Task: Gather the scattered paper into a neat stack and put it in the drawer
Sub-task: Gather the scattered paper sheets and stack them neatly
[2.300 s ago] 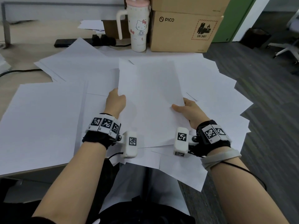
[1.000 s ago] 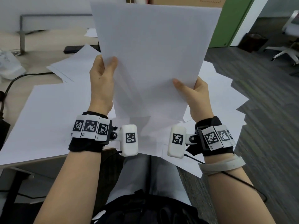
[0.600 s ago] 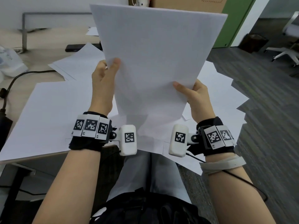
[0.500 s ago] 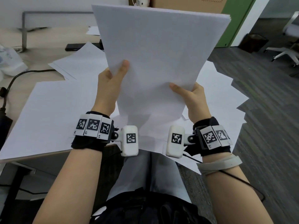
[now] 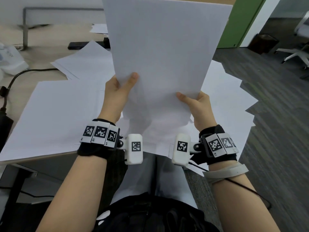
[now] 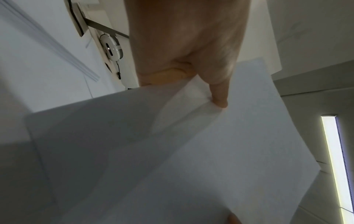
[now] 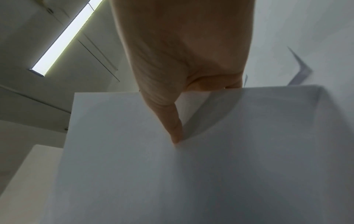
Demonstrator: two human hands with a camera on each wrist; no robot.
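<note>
Light wooden desk at 9 o'clock. Grey carpet floor at 3 o'clock. Green door panel and white office chair at 2 o'clock. Ceiling strip light is seen lit.

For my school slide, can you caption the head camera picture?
Left hand and right hand hold a white paper stack upright.

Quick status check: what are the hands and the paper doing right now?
Left hand and right hand both grip the paper bundle, held upright. Loose sheets cover the desk. No drawer in view.
</note>
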